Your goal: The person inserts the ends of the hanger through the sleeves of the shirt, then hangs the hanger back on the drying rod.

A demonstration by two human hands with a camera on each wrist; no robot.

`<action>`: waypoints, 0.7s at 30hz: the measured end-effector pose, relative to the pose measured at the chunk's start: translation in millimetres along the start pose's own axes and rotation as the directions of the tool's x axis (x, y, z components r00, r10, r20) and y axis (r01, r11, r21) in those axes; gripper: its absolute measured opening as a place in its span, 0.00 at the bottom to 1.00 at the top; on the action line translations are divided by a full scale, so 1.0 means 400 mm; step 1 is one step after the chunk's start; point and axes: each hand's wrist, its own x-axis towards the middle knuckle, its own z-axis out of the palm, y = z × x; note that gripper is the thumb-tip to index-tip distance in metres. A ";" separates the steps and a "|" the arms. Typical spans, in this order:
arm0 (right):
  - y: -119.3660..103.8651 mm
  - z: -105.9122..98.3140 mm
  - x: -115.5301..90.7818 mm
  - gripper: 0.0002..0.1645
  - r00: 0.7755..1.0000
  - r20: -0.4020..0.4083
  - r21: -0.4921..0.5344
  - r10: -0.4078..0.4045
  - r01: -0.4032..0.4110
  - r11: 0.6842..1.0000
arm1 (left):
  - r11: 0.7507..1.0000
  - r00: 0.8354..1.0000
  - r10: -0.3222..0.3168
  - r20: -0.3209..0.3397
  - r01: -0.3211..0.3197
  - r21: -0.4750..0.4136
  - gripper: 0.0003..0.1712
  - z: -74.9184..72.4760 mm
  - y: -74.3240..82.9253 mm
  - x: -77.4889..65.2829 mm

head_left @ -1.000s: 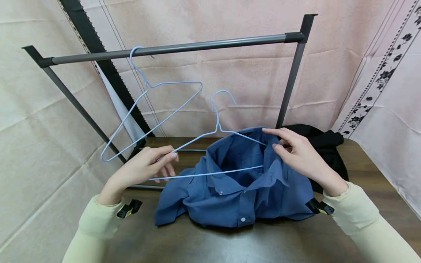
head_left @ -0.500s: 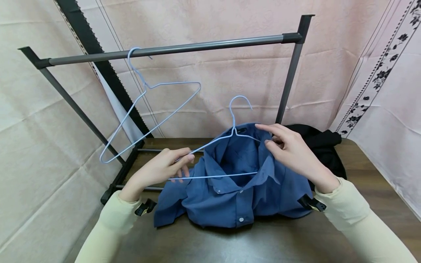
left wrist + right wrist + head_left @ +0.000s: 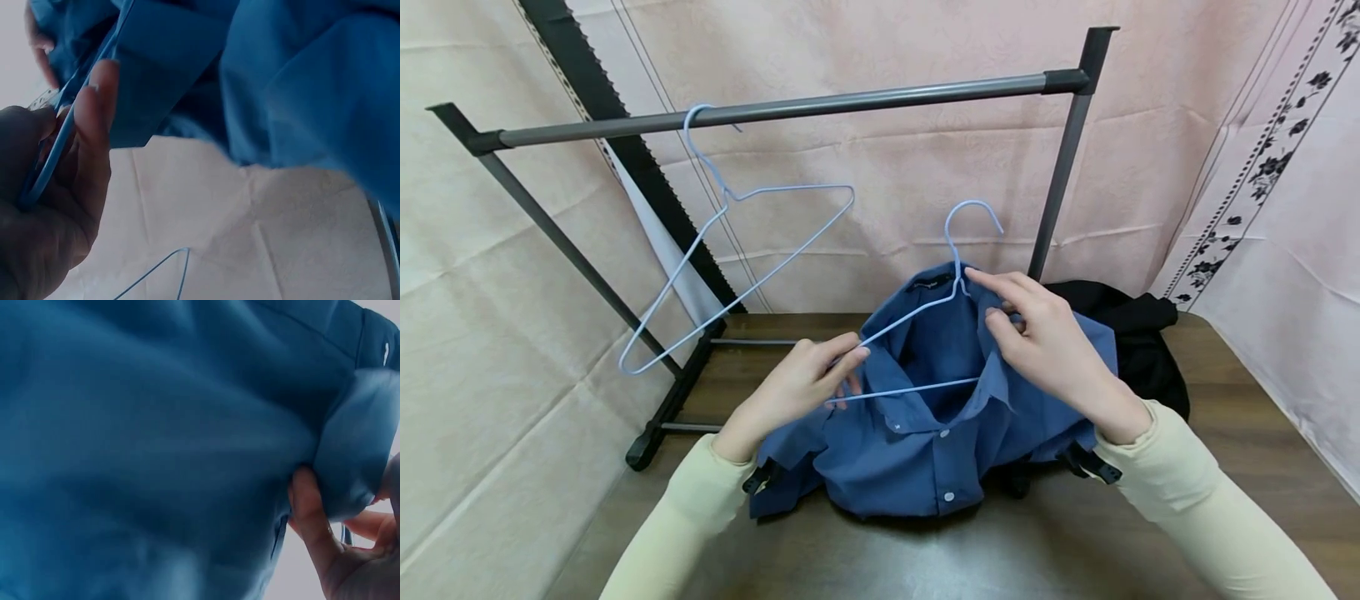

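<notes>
A blue button-up shirt (image 3: pixel 887 471) lies bunched on the table, its collar standing up and the neck opening facing up. My left hand (image 3: pixel 801 379) pinches the left end of a light blue wire hanger (image 3: pixel 908 317). The hanger's right side runs into the neck opening and is hidden by the cloth; its hook rises above the collar. In the left wrist view, thumb and fingers close round the hanger wire (image 3: pixel 59 147). My right hand (image 3: pixel 1045 342) holds the right side of the collar, with the thumb on the cloth (image 3: pixel 300 434) in the right wrist view.
A dark metal rack (image 3: pixel 865 104) stands behind, with another light blue hanger (image 3: pixel 790 188) hooked on its bar at the left. Black cloth (image 3: pixel 1150 358) lies to the right of the shirt on the wooden table (image 3: pixel 910 562). Fabric curtains (image 3: pixel 850 233) enclose the back and sides.
My left hand has moved right, sliding the hanger deeper into the shirt's neck. The hook has shifted right. My right hand has drawn the collar slightly left and up.
</notes>
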 end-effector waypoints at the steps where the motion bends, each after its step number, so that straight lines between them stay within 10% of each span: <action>1: -0.003 0.002 0.001 0.29 1.000 -0.011 0.007 -0.004 0.004 1.000 | 1.000 1.000 0.014 -0.020 -0.014 0.002 0.14 0.005 -0.001 0.002; 21: -0.011 -0.051 -0.015 0.23 0.976 -0.192 -0.076 -0.101 0.087 0.993 | 0.981 0.978 0.108 -0.177 -0.134 -0.142 0.12 0.064 -0.048 0.007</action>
